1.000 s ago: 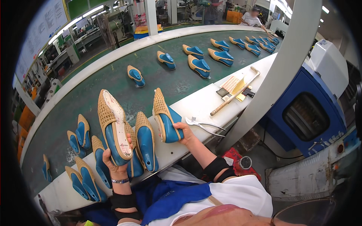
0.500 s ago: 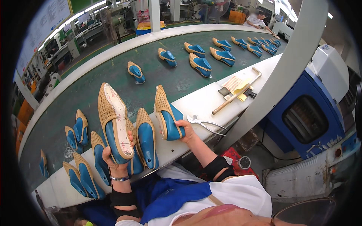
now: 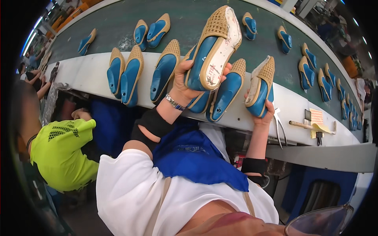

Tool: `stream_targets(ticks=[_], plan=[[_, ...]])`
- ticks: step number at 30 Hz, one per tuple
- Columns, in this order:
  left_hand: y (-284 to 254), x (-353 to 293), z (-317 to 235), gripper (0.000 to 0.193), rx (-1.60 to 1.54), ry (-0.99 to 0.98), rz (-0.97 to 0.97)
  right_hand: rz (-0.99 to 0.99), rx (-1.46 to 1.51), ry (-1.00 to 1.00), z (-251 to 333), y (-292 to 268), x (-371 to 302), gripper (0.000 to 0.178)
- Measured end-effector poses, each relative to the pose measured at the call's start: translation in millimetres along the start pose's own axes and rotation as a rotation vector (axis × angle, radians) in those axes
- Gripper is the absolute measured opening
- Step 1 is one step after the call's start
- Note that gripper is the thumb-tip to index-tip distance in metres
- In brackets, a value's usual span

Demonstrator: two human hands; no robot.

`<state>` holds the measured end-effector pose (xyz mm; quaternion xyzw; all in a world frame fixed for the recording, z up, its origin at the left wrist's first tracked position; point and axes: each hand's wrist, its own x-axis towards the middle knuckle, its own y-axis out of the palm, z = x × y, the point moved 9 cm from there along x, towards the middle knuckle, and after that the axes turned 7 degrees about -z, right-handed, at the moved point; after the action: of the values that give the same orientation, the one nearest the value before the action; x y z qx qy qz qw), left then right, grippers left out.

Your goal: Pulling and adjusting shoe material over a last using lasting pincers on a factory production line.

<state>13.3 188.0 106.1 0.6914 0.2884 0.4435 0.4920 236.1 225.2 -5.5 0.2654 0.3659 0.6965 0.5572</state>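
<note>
My left hand [image 3: 184, 84] is closed round the heel end of a tan woven shoe on a blue last [image 3: 219, 49]. It is raised above the ledge, toe pointing up, with its pale, unsoled underside partly toward me. Farther right, my right hand [image 3: 264, 115] grips a second such shoe [image 3: 264, 84] by its blue last near the heel, toe up, its pale underside edge turned to the left. Between my hands another woven shoe [image 3: 229, 91] rests on the white ledge, with one more partly hidden beside it.
Several more shoes [image 3: 132, 74] stand on the white ledge [image 3: 289, 98] to the left. A green conveyor belt [image 3: 193, 23] beyond carries others. Metal pincers [image 3: 279, 126] and a hammer [image 3: 311, 126] lie at right. A person in a yellow-green shirt [image 3: 65, 151] is close on the left.
My view has swung left, bringing the neighbouring person in. Both hands still hold their shoes; the right one has turned to show more of its underside edge.
</note>
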Motion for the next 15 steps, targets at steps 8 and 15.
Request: stream_targets(ticks=[8,15], plan=[[3.7,-2.7,0.1,0.091,-0.087,-0.006,0.029,0.019,0.003,0.017,-2.2,5.2,-3.0,0.081],[8.8,-3.4,-4.2,0.089,-0.141,-0.011,0.044,0.03,0.014,0.007,-4.0,7.2,1.9,0.08]])
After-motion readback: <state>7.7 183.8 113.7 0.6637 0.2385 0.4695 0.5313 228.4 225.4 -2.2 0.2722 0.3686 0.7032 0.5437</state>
